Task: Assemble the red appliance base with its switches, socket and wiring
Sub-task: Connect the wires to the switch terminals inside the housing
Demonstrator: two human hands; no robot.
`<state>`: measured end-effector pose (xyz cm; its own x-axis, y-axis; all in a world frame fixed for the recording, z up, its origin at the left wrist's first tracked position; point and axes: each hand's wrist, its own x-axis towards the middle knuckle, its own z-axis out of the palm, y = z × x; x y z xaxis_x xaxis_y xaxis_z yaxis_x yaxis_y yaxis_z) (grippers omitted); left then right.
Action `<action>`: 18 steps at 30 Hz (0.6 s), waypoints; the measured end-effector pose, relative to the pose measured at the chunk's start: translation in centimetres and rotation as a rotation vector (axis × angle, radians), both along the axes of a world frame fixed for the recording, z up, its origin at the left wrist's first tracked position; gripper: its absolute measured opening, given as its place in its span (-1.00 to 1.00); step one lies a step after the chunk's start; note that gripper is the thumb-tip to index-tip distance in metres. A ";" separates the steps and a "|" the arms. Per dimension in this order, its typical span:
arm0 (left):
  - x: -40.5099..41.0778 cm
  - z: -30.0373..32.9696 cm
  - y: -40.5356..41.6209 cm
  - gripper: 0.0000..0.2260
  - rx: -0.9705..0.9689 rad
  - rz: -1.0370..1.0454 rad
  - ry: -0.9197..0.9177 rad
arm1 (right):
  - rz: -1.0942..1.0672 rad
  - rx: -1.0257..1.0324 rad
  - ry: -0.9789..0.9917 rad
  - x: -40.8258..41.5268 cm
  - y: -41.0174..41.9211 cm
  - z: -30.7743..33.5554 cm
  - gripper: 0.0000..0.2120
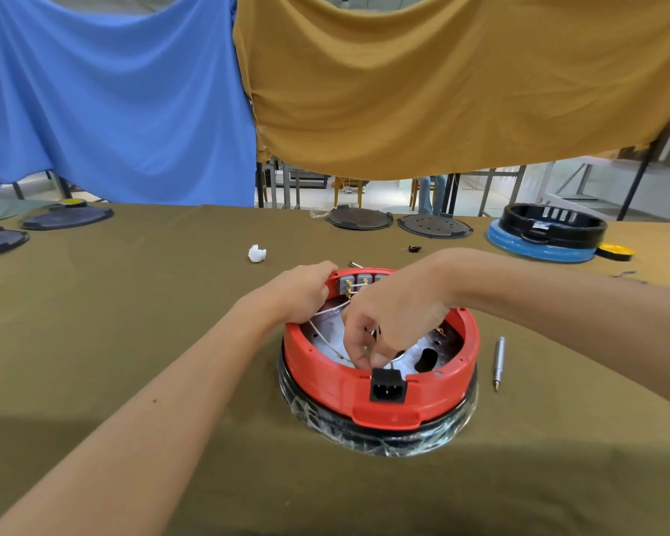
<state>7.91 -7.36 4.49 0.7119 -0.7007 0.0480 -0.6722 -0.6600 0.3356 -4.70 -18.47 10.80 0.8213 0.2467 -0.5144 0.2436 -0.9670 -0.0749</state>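
Note:
The red appliance base [325,365] lies open side up on the table, on a black ring wrapped in clear film. A black two-pin socket [387,386] sits in its near wall. Grey switches [358,281] with brass terminals line the far wall. My left hand [300,294] grips the far left rim, fingers curled over the edge. My right hand [391,323] reaches down inside the base, fingertips pinching a thin white wire [327,344] just behind the socket. White wires cross the pale inner plate.
A silver screwdriver [498,363] lies right of the base. A crumpled white scrap [257,253] and a small black part [414,248] lie behind. Dark round plates [358,218] and a black-and-blue base [546,232] stand at the far edge. More plates [66,218] sit far left.

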 end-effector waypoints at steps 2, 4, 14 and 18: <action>0.0 -0.1 0.0 -0.58 0.004 -0.001 -0.007 | 0.031 0.055 0.036 -0.3 -0.2 0.6 -0.85; 0.1 -0.1 0.0 -0.58 0.007 0.002 -0.004 | 0.019 0.079 0.065 -0.4 0.0 0.9 -0.90; 0.2 -0.1 0.0 -0.58 -0.010 0.005 0.007 | 0.027 0.054 0.042 -0.3 0.0 0.3 -0.85; 0.1 -0.1 0.0 -0.58 -0.018 0.000 0.001 | 0.029 0.133 0.011 -0.9 -0.5 0.5 -0.88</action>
